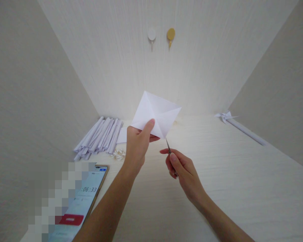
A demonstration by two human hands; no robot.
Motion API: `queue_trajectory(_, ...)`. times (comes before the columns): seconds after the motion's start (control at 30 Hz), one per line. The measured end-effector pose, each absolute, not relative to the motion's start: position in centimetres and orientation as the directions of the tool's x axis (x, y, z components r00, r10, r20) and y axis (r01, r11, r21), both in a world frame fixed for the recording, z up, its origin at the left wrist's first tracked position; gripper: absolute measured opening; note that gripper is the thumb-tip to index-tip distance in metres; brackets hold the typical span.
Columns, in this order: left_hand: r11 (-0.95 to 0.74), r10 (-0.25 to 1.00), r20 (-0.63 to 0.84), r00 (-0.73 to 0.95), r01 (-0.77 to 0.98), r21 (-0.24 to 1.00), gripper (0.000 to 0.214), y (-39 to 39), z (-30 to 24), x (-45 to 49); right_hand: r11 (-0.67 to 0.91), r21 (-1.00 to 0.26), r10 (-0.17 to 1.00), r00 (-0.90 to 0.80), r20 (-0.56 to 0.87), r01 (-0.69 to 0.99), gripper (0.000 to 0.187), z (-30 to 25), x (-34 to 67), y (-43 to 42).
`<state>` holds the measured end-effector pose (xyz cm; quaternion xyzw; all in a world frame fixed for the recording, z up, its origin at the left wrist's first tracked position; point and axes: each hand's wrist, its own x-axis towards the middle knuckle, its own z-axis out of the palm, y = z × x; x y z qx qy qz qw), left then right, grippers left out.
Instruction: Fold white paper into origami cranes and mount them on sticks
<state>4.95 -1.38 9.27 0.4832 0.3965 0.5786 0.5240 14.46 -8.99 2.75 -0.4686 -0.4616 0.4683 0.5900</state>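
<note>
My left hand (139, 143) pinches a white square of paper (163, 104) by its lower left side, thumb on top and fingers beneath. Crossing diagonal creases run over the sheet, which is held up above the table. In my right hand (180, 166) is a pair of small scissors (168, 145), its handles mostly hidden by my fingers. The tip points up at the paper's nearest corner, right by it; whether the two touch I cannot tell.
Rolled white paper sticks (101, 136) lie piled at the left, near small pale pieces (118, 154). A phone (90, 188) showing a timer stands at front left. At the right lies a paper pinwheel (225, 116) on a stick (247, 132). Two hooks (171, 33) are on the back wall.
</note>
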Motion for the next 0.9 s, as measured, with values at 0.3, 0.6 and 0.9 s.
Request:
queue_trajectory(0.3, -0.103, 0.994, 0.109, 0.017, -0.207, 0.973, 0.033, -1.58, 9.45, 5.2, 0.084, -0.983, 0.989, 0.138, 0.061, -0.163, 0.038, 3.09, 14.46, -8.91)
queue_trajectory(0.6, -0.106, 0.99, 0.118, 0.077, -0.137, 0.985, 0.033, -1.61, 8.79, 5.47, 0.092, -0.978, 0.99, 0.127, 0.069, -0.188, 0.037, 3.23, 14.18, -8.95)
queue_trajectory(0.9, -0.134, 0.984, 0.145, 0.106, -0.1, 0.986, 0.03, -1.47, 8.76, 5.23, 0.077, -0.976, 0.989, 0.136, 0.049, -0.205, 0.036, 3.17, 14.28, -8.95)
